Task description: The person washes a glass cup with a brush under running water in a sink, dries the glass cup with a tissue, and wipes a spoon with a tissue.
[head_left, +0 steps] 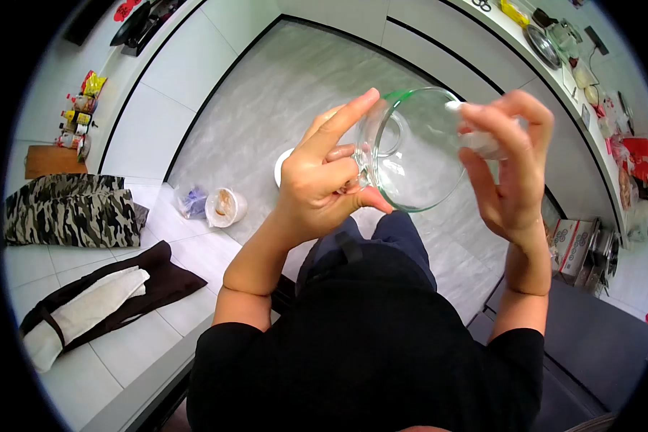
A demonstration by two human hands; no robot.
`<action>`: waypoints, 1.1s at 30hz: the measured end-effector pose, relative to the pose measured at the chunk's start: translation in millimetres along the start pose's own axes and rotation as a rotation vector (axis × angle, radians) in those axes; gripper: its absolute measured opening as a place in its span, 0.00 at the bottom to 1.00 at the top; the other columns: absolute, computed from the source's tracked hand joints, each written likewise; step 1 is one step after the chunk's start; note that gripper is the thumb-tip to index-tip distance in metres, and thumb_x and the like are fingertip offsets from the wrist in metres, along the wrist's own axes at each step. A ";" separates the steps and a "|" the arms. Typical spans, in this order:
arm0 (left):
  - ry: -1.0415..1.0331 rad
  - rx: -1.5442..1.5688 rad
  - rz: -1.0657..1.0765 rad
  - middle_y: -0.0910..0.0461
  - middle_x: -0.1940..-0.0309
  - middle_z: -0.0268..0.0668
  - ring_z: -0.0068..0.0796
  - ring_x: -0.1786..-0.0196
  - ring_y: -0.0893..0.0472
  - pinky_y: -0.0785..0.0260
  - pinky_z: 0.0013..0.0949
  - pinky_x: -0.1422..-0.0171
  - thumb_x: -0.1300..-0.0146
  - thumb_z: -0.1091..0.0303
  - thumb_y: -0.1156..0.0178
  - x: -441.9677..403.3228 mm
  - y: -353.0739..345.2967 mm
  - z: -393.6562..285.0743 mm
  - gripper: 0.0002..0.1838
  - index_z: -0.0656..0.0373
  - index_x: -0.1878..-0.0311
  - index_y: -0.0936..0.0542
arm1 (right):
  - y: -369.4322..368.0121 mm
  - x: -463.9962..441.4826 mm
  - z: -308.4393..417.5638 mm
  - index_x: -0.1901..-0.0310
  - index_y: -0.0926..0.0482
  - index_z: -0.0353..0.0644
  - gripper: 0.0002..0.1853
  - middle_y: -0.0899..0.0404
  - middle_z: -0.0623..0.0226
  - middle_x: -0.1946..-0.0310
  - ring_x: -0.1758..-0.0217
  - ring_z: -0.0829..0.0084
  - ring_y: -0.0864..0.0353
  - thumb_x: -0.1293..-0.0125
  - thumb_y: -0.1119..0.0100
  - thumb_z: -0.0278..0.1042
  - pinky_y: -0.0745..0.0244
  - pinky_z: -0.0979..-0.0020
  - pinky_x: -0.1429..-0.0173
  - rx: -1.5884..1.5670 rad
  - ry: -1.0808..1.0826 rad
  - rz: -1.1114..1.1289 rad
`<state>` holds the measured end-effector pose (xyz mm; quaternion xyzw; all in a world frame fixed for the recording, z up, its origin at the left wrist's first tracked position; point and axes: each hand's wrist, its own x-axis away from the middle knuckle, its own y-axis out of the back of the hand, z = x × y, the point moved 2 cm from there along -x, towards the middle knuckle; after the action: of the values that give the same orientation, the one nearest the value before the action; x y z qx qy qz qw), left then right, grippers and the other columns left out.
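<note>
Glass bowl (419,169), clear with a greenish rim, is tilted above the grey floor (255,93), its side gripped between the spread fingers and thumb of the left hand (367,151). Beside the bowl's opposite side, the right hand (475,129) is partly curled, its fingers and thumb around a small whitish item (488,146) too blurred to identify.

At the right of the frame, the right hand (515,162) is motion-blurred, and the whitish thing (486,144) at its fingers is too smeared to identify. Left of centre, the left hand (324,169) and forearm partly hide a white round object (281,167). Small items (75,119) at upper left have unreadable labels.
</note>
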<state>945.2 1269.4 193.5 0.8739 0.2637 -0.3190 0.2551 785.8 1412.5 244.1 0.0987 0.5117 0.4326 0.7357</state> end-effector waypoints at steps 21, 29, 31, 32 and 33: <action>0.183 -0.679 -0.147 0.30 0.43 0.56 0.57 0.43 0.28 0.29 0.41 0.48 0.62 0.66 0.27 -102.5 -72.0 69.7 0.23 0.66 0.85 0.35 | -21.7 -101.0 -194.7 0.70 0.25 0.34 0.07 0.28 0.60 0.69 0.63 0.64 0.26 0.52 0.44 0.25 0.25 0.69 0.60 0.217 0.542 0.875; 0.390 -0.989 -0.391 0.31 0.42 0.57 0.55 0.42 0.28 0.30 0.42 0.44 0.63 0.69 0.27 -11.3 -56.4 15.7 0.22 0.67 0.85 0.34 | -114.8 -110.4 -121.7 0.58 0.24 0.30 0.14 0.25 0.52 0.75 0.68 0.61 0.23 0.46 0.42 0.28 0.31 0.64 0.64 -0.409 0.227 1.473; 0.449 -1.117 -0.464 0.32 0.41 0.54 0.55 0.41 0.29 0.29 0.42 0.45 0.60 0.66 0.29 26.1 -41.3 -10.8 0.19 0.67 0.82 0.31 | -154.7 -97.3 -92.7 0.58 0.23 0.33 0.13 0.23 0.61 0.74 0.71 0.70 0.25 0.44 0.41 0.31 0.33 0.70 0.67 -0.593 0.243 1.564; 0.492 -1.156 -0.517 0.32 0.41 0.54 0.54 0.41 0.29 0.29 0.43 0.44 0.60 0.66 0.29 47.3 -36.1 -22.1 0.19 0.67 0.81 0.30 | -174.0 -89.6 -77.7 0.58 0.23 0.34 0.12 0.23 0.64 0.74 0.71 0.73 0.26 0.43 0.41 0.31 0.33 0.71 0.67 -0.691 0.207 1.621; 0.535 -1.197 -0.575 0.32 0.41 0.54 0.54 0.41 0.29 0.30 0.43 0.43 0.60 0.66 0.29 69.5 -31.2 -33.3 0.19 0.67 0.81 0.30 | -189.3 -82.9 -59.9 0.58 0.23 0.35 0.12 0.23 0.67 0.73 0.71 0.76 0.26 0.42 0.41 0.31 0.33 0.73 0.67 -0.787 0.171 1.677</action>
<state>985.5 1333.4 158.9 0.5281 0.6669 0.0512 0.5232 828.6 1218.8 160.7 0.1471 0.1420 0.9712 0.1227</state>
